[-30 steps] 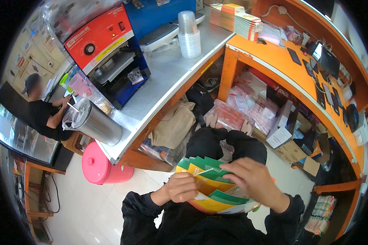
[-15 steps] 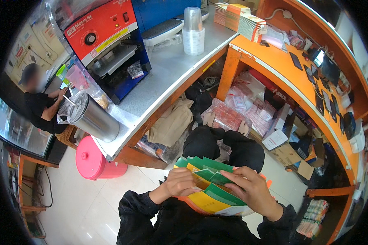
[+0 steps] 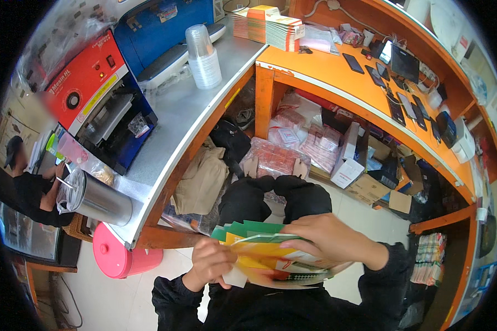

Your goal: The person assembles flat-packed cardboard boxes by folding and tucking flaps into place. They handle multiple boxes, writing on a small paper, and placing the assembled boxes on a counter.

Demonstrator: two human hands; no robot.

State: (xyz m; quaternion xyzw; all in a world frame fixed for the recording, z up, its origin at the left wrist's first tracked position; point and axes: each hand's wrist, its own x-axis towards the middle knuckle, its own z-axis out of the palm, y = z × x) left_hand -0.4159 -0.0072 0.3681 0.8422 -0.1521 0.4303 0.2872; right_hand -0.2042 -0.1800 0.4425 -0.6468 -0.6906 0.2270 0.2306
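Note:
In front of my lap I hold a fanned stack of printed card sleeves (image 3: 270, 256), green along the top edges with yellow, white and orange below. My left hand (image 3: 210, 262) pinches its left end, thumb and fingers closed, with a pale corner sticking out underneath. From the right, my right hand (image 3: 339, 237) grips the upper side, its fingers laid over the top edge and partly smeared by motion. The front sleeves are blurred, so their exact kind is hard to make out.
A steel counter (image 3: 174, 102) carries a red-and-blue machine (image 3: 102, 105), clear plastic cups (image 3: 204, 60) and a steel tumbler (image 3: 96, 198). Phones (image 3: 395, 107) lie on the orange desk (image 3: 326, 69) beside orange-and-white booklets (image 3: 270, 27). A pink bin (image 3: 119, 251) stands left; another person (image 3: 30, 187) is beyond.
My view has turned to the right. My right hand has moved over the top of the stack, and the sleeves now sit closer together, with the front ones tilted and blurred.

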